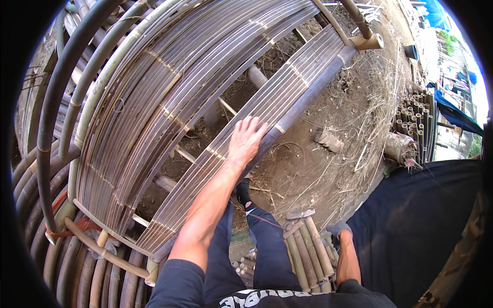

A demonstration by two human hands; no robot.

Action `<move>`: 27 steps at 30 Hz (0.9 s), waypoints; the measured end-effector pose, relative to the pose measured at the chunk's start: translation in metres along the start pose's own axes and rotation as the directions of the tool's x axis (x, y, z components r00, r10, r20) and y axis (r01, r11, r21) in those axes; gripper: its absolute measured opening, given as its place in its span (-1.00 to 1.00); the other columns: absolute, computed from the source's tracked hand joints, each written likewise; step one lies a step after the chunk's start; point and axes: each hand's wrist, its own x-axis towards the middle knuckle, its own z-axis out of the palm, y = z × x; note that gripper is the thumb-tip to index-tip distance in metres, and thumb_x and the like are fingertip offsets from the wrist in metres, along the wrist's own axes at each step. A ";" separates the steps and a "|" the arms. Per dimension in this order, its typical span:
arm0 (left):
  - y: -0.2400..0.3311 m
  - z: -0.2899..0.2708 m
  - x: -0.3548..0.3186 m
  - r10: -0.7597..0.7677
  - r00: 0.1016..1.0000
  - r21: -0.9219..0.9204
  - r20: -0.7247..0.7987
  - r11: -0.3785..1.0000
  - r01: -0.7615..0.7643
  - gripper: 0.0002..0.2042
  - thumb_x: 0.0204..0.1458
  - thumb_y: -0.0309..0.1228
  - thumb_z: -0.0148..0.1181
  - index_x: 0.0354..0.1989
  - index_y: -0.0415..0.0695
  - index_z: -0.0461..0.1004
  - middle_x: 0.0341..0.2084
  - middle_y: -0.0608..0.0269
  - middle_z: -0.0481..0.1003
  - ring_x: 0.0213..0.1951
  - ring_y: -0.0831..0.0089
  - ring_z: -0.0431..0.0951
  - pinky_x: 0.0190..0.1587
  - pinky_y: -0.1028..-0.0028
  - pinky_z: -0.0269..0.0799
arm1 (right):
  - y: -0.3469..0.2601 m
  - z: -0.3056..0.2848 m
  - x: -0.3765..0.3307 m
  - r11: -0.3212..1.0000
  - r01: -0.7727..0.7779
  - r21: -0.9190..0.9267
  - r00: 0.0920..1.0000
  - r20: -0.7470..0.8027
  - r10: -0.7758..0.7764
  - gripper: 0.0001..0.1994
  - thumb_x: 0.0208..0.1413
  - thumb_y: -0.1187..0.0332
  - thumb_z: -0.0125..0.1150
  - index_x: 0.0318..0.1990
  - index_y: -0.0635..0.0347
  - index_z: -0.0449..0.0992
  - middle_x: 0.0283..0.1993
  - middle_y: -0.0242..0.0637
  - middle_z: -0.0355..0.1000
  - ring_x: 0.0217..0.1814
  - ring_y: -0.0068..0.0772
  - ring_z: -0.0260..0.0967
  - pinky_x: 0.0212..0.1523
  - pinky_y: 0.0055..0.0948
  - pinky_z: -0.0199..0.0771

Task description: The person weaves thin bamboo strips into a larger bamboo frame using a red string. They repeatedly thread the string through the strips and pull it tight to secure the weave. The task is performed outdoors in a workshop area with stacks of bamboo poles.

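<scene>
Since the slat strip (280,97) runs along the front rail (316,92), left hand (245,141) lies on it, probably steadying; fingers slightly parted, nothing visibly gripped. Right hand (338,228) beside dark cloth (421,215), grip: can't tell. Strip's inner edge faces a gap before the main slats (169,77); open dirt (298,159) outside the rail.

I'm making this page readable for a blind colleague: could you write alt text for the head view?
A person's left hand lies open on a narrow band of bamboo slats, separated by a gap from a broader slatted section. The right hand is lower right beside dark cloth; its grip is unclear.
</scene>
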 end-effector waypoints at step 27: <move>0.036 0.003 0.004 -0.071 0.927 -0.125 0.368 0.984 0.125 -0.81 -0.12 -0.42 0.21 -0.28 -0.12 0.50 -0.29 0.13 0.51 -0.11 0.13 0.49 -0.02 0.22 0.35 | -0.295 -0.113 -0.031 0.324 0.946 0.021 0.318 -0.255 -0.913 -0.63 0.13 0.06 0.23 -0.12 0.17 0.61 -0.19 -0.07 0.58 -0.07 -0.07 0.53 -0.01 -0.23 0.47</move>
